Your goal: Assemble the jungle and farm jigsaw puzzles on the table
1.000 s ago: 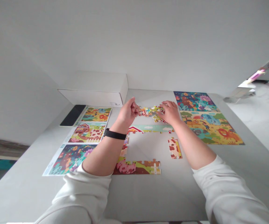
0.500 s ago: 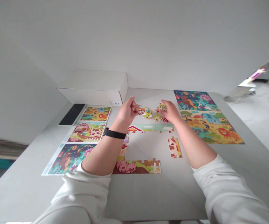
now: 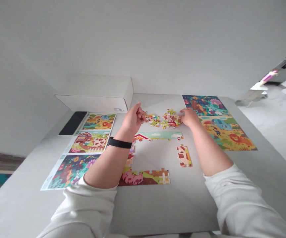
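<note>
Partial jigsaw border [image 3: 143,177] nearest, on white table [image 3: 158,211]. Left hand [image 3: 132,120] curled closed, any held piece hidden, grip unclear. Right hand [image 3: 189,117] half open, fingertips touching loose jigsaw pieces [image 3: 171,119]. Farther off, white cardboard box [image 3: 95,96] shut, contents hidden.

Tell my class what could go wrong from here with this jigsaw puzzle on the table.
The right hand rests at the edge of the loose pile of jigsaw pieces, just above the assembled barn-and-sky strip; a slip might push pieces into that strip and break it apart. The left forearm lies right beside the puzzle's left-hand column, so moving it could drag those pieces out of line.
</note>
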A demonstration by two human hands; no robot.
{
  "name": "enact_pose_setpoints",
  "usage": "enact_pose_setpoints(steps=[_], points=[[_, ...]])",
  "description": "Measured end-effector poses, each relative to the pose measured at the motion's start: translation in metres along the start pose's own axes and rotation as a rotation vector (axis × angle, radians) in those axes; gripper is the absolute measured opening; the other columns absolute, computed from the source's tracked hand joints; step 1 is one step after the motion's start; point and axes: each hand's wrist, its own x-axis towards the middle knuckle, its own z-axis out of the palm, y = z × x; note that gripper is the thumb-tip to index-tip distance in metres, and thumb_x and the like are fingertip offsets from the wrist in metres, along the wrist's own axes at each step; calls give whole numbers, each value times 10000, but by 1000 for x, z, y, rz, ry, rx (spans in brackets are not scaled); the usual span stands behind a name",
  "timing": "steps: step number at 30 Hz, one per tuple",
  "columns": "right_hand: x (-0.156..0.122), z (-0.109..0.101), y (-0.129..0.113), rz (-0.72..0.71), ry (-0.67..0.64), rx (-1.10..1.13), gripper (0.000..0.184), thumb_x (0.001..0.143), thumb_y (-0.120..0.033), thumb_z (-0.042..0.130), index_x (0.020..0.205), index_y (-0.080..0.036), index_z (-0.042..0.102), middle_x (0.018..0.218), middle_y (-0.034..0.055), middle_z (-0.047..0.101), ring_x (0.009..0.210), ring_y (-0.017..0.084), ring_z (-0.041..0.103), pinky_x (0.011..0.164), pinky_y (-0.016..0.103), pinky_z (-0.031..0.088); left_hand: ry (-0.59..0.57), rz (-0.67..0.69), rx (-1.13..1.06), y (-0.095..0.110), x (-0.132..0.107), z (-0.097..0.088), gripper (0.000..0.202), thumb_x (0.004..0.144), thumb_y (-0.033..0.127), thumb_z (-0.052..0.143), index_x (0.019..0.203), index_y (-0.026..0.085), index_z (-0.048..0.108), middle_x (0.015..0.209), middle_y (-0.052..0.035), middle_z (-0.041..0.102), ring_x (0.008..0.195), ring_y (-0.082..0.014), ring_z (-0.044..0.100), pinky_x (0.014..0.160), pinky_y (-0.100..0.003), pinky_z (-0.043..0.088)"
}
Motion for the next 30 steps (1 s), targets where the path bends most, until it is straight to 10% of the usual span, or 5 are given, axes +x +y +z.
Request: enact_pose_setpoints(steps=[10, 22, 30], points=[[4, -19, 11, -145, -298, -65, 507, 756, -368, 932, 1223, -211, 810, 1274, 157, 783, 1128, 335, 738, 963, 396, 562, -15, -8, 12, -2, -1, 2, 509, 945, 389, 751, 605, 232, 407, 461, 70, 350, 439, -108, 472, 472, -221, 437], [0, -17, -4, -70, -23, 211, 69, 901, -260, 751, 947, -208, 753, 950, 71, 802, 879, 222, 733, 860, 338, 554, -30, -5, 26, -3, -2, 2, 502, 947, 401, 743, 612, 232, 409, 455, 71, 355, 441, -106, 478, 483, -216, 440], [10, -13, 2, 102, 41, 864, 233, 869, -335, 802, 1009, -200, 673, 914, 33, 742, 774, 167, 705, 734, 309, 607, 0, -25, 31, -3, -3, 4, 538, 931, 416, 779, 604, 232, 394, 460, 75, 349, 432, -106, 479, 482, -216, 434]])
